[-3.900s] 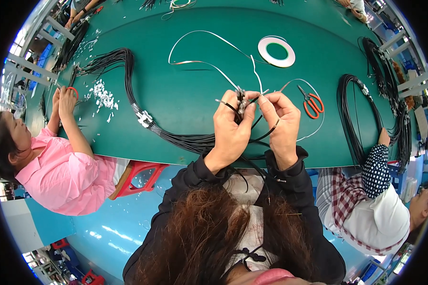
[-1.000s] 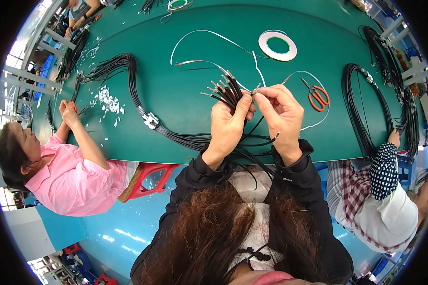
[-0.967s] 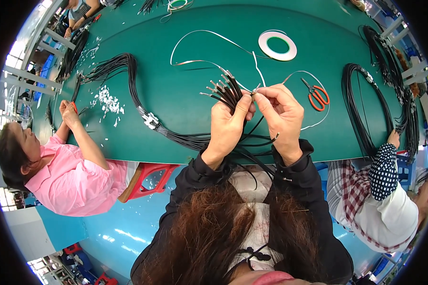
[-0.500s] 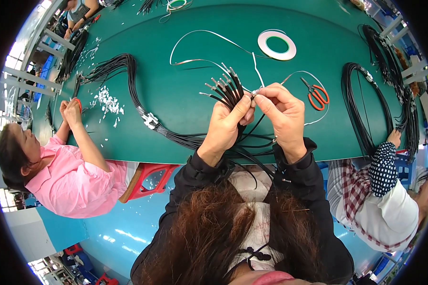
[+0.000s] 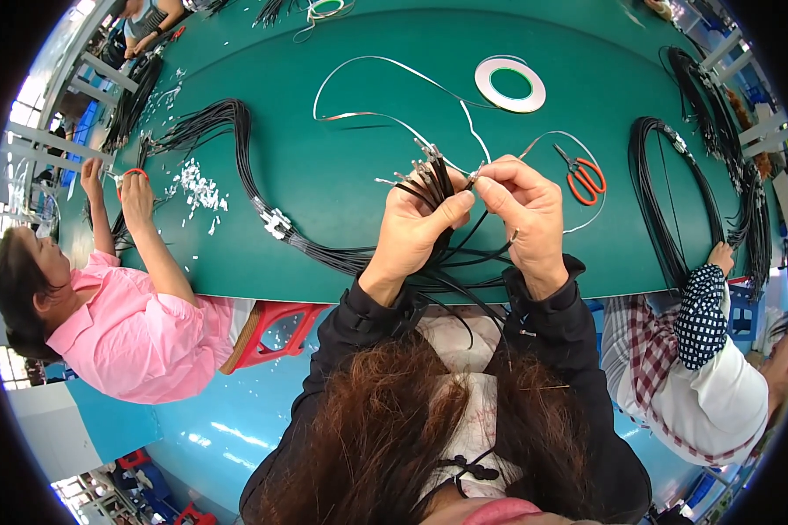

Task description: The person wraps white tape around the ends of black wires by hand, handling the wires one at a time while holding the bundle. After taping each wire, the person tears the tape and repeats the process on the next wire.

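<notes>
My left hand (image 5: 416,232) is closed around a bundle of thin black cables (image 5: 435,179), whose stripped, silvery ends fan out above the fingers. Close beside it, my right hand (image 5: 527,214) pinches the end of a single black cable (image 5: 471,182) between thumb and fingertips. A narrow white tape strip (image 5: 477,136) runs down to the two hands; its exact contact with the fingers is hard to make out. Below my hands, more black cables (image 5: 341,256) spread toward the table edge and off to the left.
A white tape roll (image 5: 482,83) lies beyond my hands. Orange-handled cutters (image 5: 574,162) rest to the right. Cable bundles (image 5: 247,166) lie left and right (image 5: 643,175), near white scraps (image 5: 200,188). Co-workers sit on both sides, one in a pink shirt (image 5: 140,341) holding red-handled scissors (image 5: 134,172).
The cable ends in my left hand have shifted and stand closer together. My right hand now pinches a cable end slightly lower. The left co-worker's hands have moved apart.
</notes>
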Demonstrator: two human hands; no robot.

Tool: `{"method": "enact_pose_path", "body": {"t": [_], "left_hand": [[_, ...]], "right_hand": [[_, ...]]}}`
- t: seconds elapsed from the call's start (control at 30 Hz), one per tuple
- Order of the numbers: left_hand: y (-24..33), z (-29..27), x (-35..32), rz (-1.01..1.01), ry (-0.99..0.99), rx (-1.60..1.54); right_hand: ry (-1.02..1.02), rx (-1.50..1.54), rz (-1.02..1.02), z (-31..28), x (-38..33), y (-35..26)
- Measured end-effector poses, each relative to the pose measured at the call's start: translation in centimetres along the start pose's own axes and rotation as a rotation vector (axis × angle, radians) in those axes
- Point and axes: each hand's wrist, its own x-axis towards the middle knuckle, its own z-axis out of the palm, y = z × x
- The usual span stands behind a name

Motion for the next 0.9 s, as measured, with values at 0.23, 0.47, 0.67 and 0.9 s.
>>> {"method": "enact_pose_path", "body": {"t": [0.23, 0.47, 0.67, 0.9], "left_hand": [[-1.0, 0.3, -0.4, 0.117, 0.082, 0.119], [-0.8, 0.5, -0.4, 0.167, 0.104, 0.055], [-0.8, 1.4, -0.3, 0.232, 0.144, 0.063], [-0.8, 0.5, -0.4, 0.122, 0.145, 0.239]], "right_hand": [[0.061, -0.11, -0.075, 0.9, -0.6, 0.0], [0.139, -0.278, -0.158, 1.6, -1.1, -0.1], [0.167, -0.319, -0.178, 1.8, -1.6, -0.3], [0.183, -0.342, -0.171, 1.6, -1.6, -0.1]]}}
